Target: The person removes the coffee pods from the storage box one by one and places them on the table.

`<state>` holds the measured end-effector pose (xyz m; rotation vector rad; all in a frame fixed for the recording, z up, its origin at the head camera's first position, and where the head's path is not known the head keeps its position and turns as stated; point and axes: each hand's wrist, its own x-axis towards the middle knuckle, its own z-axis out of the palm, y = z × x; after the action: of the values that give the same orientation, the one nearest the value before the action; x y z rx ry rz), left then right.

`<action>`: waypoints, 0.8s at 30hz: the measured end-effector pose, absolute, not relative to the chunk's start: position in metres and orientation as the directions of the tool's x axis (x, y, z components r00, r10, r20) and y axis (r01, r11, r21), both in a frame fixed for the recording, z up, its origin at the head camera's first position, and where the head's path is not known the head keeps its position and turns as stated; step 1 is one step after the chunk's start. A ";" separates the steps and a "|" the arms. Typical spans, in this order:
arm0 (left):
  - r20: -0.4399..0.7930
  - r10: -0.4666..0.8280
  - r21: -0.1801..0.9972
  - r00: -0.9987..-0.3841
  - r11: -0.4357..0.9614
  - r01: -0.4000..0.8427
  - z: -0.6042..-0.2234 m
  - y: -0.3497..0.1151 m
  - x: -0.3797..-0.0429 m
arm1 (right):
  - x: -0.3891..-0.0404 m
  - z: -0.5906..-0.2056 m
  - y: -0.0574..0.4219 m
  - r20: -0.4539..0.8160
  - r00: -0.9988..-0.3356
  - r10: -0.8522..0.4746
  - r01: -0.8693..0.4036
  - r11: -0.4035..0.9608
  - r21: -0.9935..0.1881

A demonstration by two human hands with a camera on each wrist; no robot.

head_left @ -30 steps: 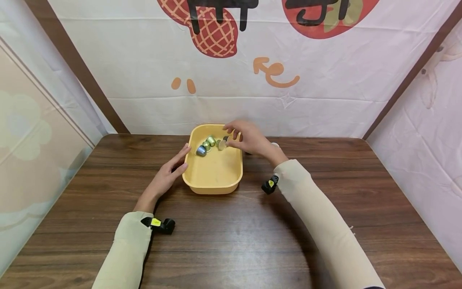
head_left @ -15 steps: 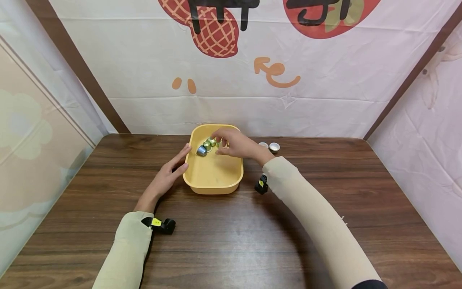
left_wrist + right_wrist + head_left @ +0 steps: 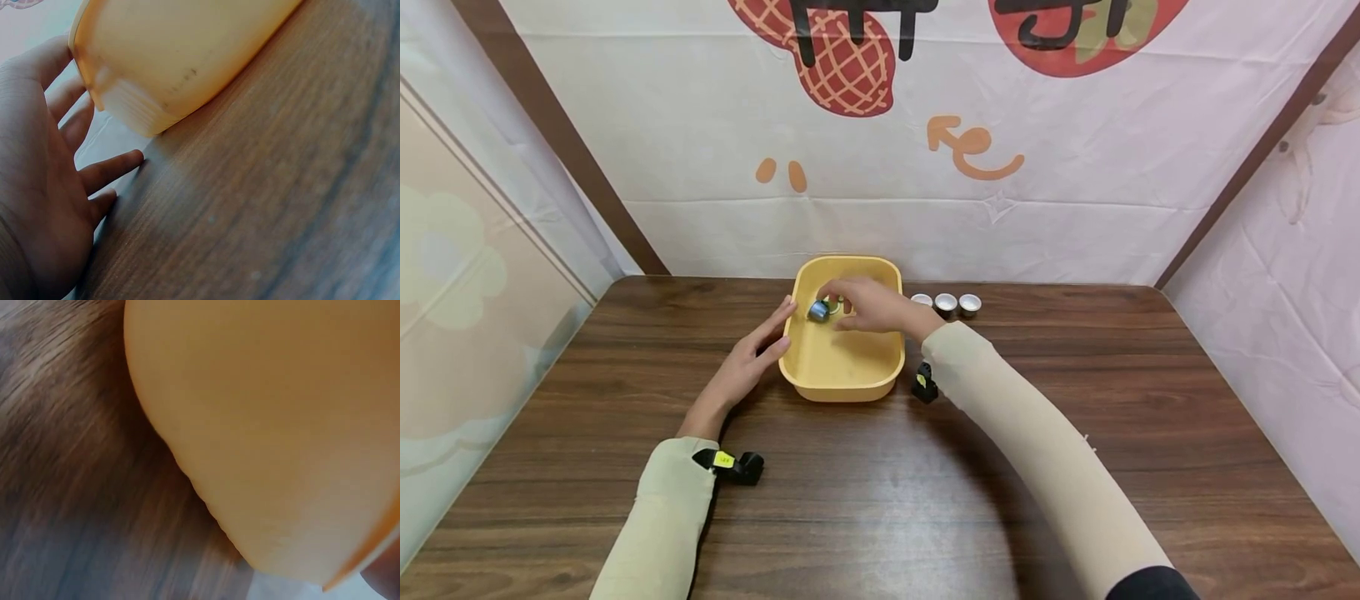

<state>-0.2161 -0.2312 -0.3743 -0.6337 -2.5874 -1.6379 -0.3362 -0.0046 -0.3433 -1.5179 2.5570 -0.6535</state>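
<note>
A yellow plastic basin stands on the table; its outer wall also shows in the left wrist view and fills much of the right wrist view. My left hand rests at its left rim with fingers extended and spread. Inside the basin, a blue coffee capsule lies near the left wall, with a green capsule beside it, partly covered. Over these capsules reaches my right hand, thumb and fingers bent but apart around the green one. The other capsules in the basin are hidden behind this hand.
To the right of the basin, three small capsules with white tops stand in a row on the brown wooden table. A printed fabric backdrop rises at the table's far edge.
My right hand has moved left from the basin's right rim to the capsules on its left side. The row of white-topped capsules has come into view behind it. The left hand has stayed put.
</note>
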 end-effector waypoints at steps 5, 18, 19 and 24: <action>0.221 0.332 0.864 -0.917 0.370 0.342 -0.374 -0.231 -0.216 | -0.336 -0.345 -0.010 0.060 -0.527 -0.848 -0.789 0.461 -0.407; 0.224 0.328 0.867 -0.918 0.362 0.341 -0.373 -0.230 -0.216 | -0.340 -0.350 -0.020 0.016 -0.530 -0.848 -0.777 0.478 -0.410; 0.223 0.328 0.868 -0.918 0.362 0.340 -0.373 -0.230 -0.216 | -0.341 -0.351 -0.020 0.016 -0.528 -0.849 -0.777 0.474 -0.414; 0.220 0.327 0.868 -0.919 0.365 0.338 -0.372 -0.230 -0.215 | -0.341 -0.354 -0.023 -0.001 -0.520 -0.854 -0.767 0.467 -0.440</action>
<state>-0.2153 -0.2304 -0.3725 -0.6294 -2.5866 -1.6481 -0.3408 -0.0228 -0.3540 -1.4017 2.4940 -0.5782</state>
